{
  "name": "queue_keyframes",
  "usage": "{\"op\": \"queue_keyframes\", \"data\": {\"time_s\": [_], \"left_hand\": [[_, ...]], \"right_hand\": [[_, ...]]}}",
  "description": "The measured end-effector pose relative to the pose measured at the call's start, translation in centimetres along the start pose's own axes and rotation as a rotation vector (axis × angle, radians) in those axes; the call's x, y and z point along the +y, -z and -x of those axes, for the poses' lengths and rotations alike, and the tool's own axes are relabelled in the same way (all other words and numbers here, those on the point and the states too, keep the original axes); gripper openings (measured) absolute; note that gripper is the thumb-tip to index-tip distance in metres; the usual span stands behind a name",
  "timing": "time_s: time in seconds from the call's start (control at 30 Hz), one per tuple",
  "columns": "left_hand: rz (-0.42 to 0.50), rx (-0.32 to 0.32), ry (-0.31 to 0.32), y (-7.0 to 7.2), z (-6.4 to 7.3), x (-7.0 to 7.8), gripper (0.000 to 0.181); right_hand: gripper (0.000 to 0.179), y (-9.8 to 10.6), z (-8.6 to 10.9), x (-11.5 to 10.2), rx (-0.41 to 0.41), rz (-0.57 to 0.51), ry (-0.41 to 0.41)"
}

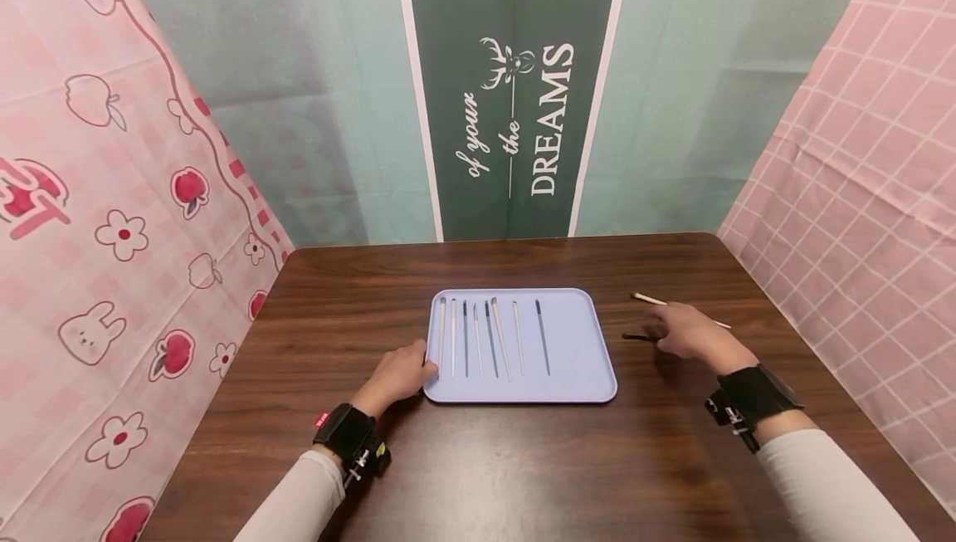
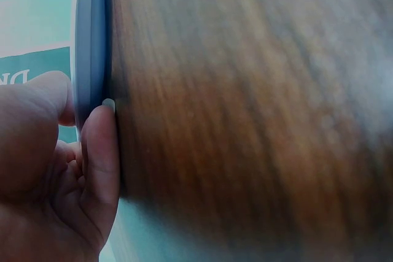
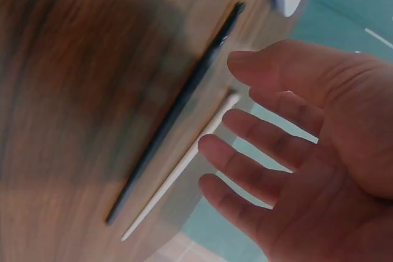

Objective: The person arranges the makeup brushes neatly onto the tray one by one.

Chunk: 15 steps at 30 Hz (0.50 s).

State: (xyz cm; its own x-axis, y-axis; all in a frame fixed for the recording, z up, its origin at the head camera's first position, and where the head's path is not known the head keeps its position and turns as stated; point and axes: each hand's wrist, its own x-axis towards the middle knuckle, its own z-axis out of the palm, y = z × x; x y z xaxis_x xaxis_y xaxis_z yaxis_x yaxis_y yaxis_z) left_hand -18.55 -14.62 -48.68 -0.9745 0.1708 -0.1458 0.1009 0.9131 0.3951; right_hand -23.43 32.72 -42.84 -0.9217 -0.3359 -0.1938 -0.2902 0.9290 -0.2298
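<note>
My left hand (image 1: 396,372) grips the near left edge of a pale lavender tray (image 1: 582,347). In the left wrist view, thumb and fingers pinch the tray's rim (image 2: 92,35). Several slim makeup brushes lie side by side on the tray, heads toward the back; the rightmost is a dark blue-grey brush (image 1: 543,339). To the tray's right, my right hand (image 1: 687,330) hovers with fingers spread over two loose brushes on the table. One is a white-handled brush (image 3: 178,170), the other a dark-handled brush (image 3: 178,102). Nothing is between the right hand's fingers.
The brown wood-grain table (image 1: 515,467) carries the tray and loose brushes. A green curtain with white lettering (image 1: 553,119) hangs behind it. Pink patterned cloth (image 1: 119,318) stands at the left and pink checked cloth (image 1: 859,193) at the right.
</note>
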Motion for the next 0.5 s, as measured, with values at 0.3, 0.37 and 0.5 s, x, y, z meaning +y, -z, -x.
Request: {"op": "queue_keyframes", "data": {"time_s": [0.3, 0.37, 0.5], "left_hand": [[0.006, -0.001, 0.007, 0.0, -0.1, 0.1, 0.019], [0.006, 0.001, 0.007, 0.0, -0.1, 0.1, 0.019], [-0.001, 0.001, 0.004, -0.1, -0.1, 0.1, 0.020]], "right_hand": [[0.050, -0.3, 0.8, 2.0, 0.008, -0.002, 0.010], [0.049, -0.3, 0.9, 2.3, 0.000, -0.010, 0.006], [0.046, -0.4, 1.0, 2.8, 0.000, -0.022, 0.012]]}}
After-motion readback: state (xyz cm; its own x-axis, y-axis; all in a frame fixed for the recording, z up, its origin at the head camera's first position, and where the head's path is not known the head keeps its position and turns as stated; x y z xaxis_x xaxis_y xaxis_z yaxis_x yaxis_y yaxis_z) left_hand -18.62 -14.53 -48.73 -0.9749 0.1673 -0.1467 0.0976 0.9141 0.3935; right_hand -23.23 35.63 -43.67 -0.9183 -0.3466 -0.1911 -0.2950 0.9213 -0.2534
